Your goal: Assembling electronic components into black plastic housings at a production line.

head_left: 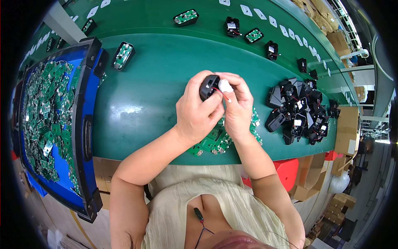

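My left hand (pixel 195 108) grips a small black plastic housing (pixel 206 88) above the middle of the green workbench. My right hand (pixel 238 103) closes on the housing's right side, its thumb tip wrapped in a white cover (pixel 225 86). From the housing a thin red wire (pixel 222 94) trails between the hands, ending in a small white connector (pixel 229 100). The fingers hide much of the housing's inside. Beneath my wrists lies a loose pile of green circuit boards (pixel 213 142), partly covered by my forearms.
A blue, black-edged bin (pixel 88 108) full of green circuit boards stands at left. Black housings with wires (pixel 296 110) are heaped at right. One housing with a board (pixel 123 56) rests at upper left. More units sit along a green strip (pixel 145 20) behind the bench.
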`<move>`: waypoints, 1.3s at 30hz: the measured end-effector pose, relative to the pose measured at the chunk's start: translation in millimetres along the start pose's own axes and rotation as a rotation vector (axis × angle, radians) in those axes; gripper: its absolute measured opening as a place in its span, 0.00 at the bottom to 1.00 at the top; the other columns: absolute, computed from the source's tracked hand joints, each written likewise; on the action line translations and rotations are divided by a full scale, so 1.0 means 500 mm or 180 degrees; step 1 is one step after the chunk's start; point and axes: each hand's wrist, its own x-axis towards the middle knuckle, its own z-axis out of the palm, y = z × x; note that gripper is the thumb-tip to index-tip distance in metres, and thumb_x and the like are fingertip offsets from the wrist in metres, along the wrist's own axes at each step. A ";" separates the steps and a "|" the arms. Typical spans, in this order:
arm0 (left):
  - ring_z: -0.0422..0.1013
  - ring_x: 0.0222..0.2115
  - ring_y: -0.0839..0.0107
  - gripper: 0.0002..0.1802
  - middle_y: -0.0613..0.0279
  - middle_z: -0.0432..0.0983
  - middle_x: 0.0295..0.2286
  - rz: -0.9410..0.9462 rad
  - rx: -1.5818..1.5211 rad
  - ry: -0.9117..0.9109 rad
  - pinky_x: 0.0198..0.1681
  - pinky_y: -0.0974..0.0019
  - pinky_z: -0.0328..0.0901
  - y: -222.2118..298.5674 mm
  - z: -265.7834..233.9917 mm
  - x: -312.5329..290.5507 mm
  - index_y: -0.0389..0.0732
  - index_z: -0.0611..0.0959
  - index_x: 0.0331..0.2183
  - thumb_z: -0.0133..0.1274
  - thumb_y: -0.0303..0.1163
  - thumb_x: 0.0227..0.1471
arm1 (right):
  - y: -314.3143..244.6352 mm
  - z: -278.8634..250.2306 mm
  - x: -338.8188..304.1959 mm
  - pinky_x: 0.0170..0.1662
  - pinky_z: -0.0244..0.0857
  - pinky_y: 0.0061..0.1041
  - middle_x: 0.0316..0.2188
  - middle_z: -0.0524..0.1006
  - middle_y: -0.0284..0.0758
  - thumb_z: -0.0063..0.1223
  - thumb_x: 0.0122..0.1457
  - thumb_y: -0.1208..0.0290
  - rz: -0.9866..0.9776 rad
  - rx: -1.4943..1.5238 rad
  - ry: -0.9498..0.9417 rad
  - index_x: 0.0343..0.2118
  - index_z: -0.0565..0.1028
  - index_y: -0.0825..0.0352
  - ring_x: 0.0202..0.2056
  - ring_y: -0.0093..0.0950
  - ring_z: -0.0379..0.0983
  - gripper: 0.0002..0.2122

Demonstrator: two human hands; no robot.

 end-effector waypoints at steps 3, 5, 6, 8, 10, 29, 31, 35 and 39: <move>0.70 0.33 0.56 0.12 0.51 0.65 0.39 -0.0204 -0.0151 -0.0303 0.27 0.63 0.68 0.010 0.006 -0.009 0.43 0.76 0.28 0.57 0.25 0.35 | 0.002 -0.014 0.018 0.43 0.61 0.20 0.35 0.71 0.34 0.51 0.55 0.72 -0.0368 -0.0698 0.0270 0.35 0.72 0.70 0.38 0.22 0.66 0.08; 0.71 0.31 0.57 0.11 0.51 0.65 0.40 -0.0144 0.0004 -0.0021 0.26 0.63 0.69 0.007 0.001 0.000 0.45 0.77 0.31 0.57 0.28 0.40 | -0.006 -0.021 0.017 0.43 0.60 0.21 0.34 0.71 0.33 0.52 0.54 0.72 -0.0190 -0.0495 0.0316 0.35 0.72 0.68 0.37 0.22 0.66 0.08; 0.71 0.31 0.58 0.11 0.51 0.65 0.40 -0.0262 0.0079 0.0081 0.26 0.63 0.69 0.007 -0.003 0.008 0.45 0.77 0.31 0.57 0.28 0.40 | -0.004 -0.026 0.011 0.43 0.59 0.21 0.34 0.71 0.33 0.53 0.54 0.72 0.0068 -0.0157 0.0266 0.36 0.71 0.68 0.38 0.21 0.66 0.08; 0.71 0.30 0.59 0.12 0.52 0.65 0.39 -0.0356 0.0289 0.0174 0.25 0.64 0.69 0.001 -0.008 0.016 0.46 0.78 0.32 0.59 0.30 0.40 | -0.007 -0.023 0.007 0.45 0.58 0.21 0.36 0.70 0.31 0.53 0.54 0.69 0.0594 0.0225 0.0191 0.41 0.69 0.65 0.39 0.20 0.65 0.13; 0.71 0.30 0.60 0.12 0.52 0.65 0.39 -0.0304 0.0252 0.0171 0.25 0.64 0.69 0.006 -0.008 0.014 0.46 0.78 0.32 0.59 0.30 0.40 | -0.017 -0.019 0.005 0.45 0.58 0.22 0.36 0.70 0.30 0.52 0.55 0.67 0.0988 0.0604 0.0052 0.42 0.68 0.65 0.39 0.20 0.65 0.14; 0.71 0.32 0.60 0.11 0.50 0.65 0.40 0.0115 0.0278 0.0170 0.28 0.65 0.69 0.002 -0.005 0.016 0.39 0.77 0.24 0.55 0.18 0.29 | -0.001 0.004 -0.023 0.44 0.60 0.21 0.38 0.69 0.31 0.51 0.56 0.66 0.1097 0.0888 0.0205 0.41 0.68 0.66 0.39 0.20 0.65 0.13; 0.71 0.31 0.60 0.11 0.50 0.65 0.39 0.0256 0.0279 0.0170 0.28 0.66 0.70 0.003 -0.003 0.016 0.39 0.76 0.23 0.55 0.18 0.28 | -0.008 0.006 -0.020 0.43 0.60 0.21 0.37 0.70 0.31 0.51 0.56 0.67 0.0925 0.0805 0.0255 0.39 0.69 0.66 0.38 0.19 0.65 0.11; 0.71 0.31 0.60 0.11 0.49 0.65 0.40 0.0289 0.0194 0.0218 0.28 0.67 0.70 0.002 0.004 0.009 0.39 0.76 0.23 0.55 0.18 0.29 | -0.007 -0.001 -0.017 0.40 0.61 0.19 0.32 0.69 0.31 0.50 0.56 0.69 0.0491 0.0152 0.0265 0.34 0.72 0.67 0.37 0.20 0.65 0.07; 0.70 0.33 0.59 0.08 0.51 0.65 0.40 -0.0015 0.0153 0.0183 0.28 0.64 0.68 0.013 0.006 0.012 0.42 0.76 0.23 0.58 0.24 0.34 | -0.005 -0.010 -0.005 0.37 0.61 0.18 0.30 0.68 0.33 0.51 0.54 0.72 -0.0536 -0.1098 0.0318 0.32 0.75 0.67 0.36 0.23 0.65 0.05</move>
